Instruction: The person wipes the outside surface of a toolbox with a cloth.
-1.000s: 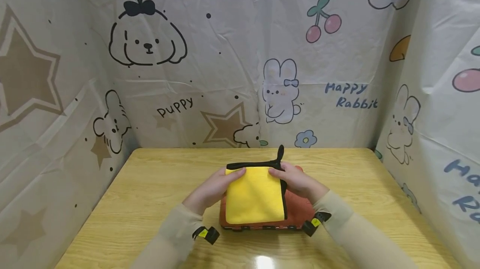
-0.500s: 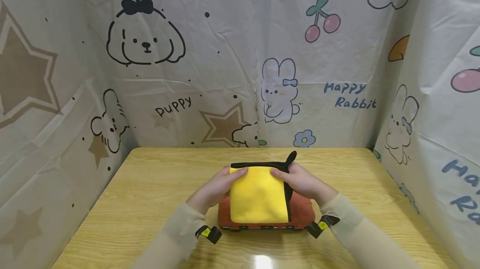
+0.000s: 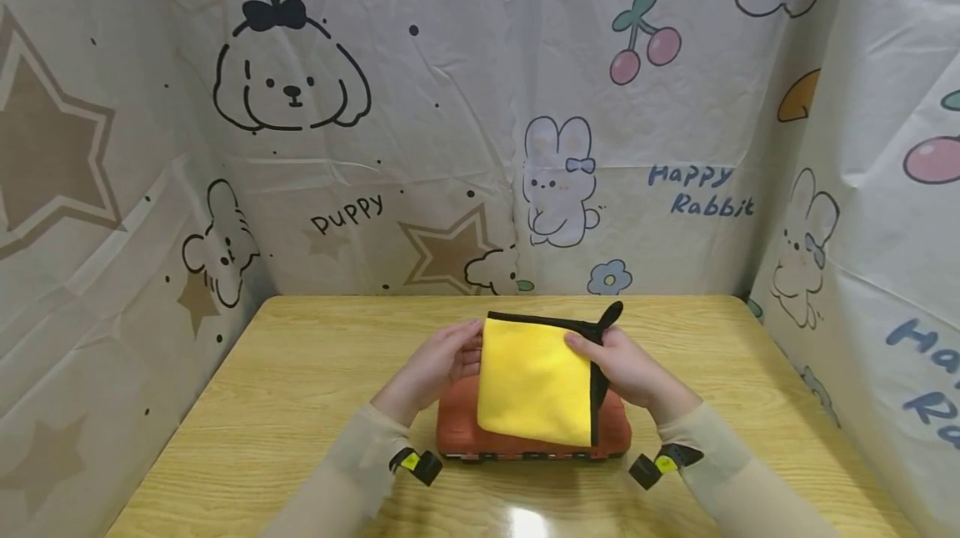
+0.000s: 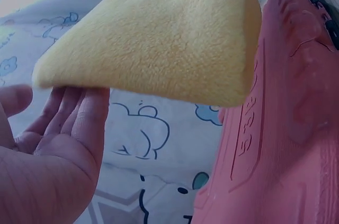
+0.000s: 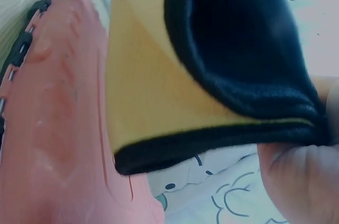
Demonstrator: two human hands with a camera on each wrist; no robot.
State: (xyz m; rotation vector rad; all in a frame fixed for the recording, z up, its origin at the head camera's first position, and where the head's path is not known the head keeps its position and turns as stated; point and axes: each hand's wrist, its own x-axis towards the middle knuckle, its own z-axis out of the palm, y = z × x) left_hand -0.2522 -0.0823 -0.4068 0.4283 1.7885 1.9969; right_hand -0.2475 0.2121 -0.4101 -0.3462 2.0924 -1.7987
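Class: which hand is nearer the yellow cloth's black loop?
Right. The right hand pinches the yellow cloth below the black loop; the left hand is at the opposite edge.

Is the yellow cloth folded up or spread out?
Folded. The right wrist view shows the yellow cloth doubled over, its black edges meeting at the right hand.

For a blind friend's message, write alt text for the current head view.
A person's right hand pinches a folded yellow cloth with black edging, which partly hides a red case on a wood-grain table. The left hand is open at the cloth's left edge.
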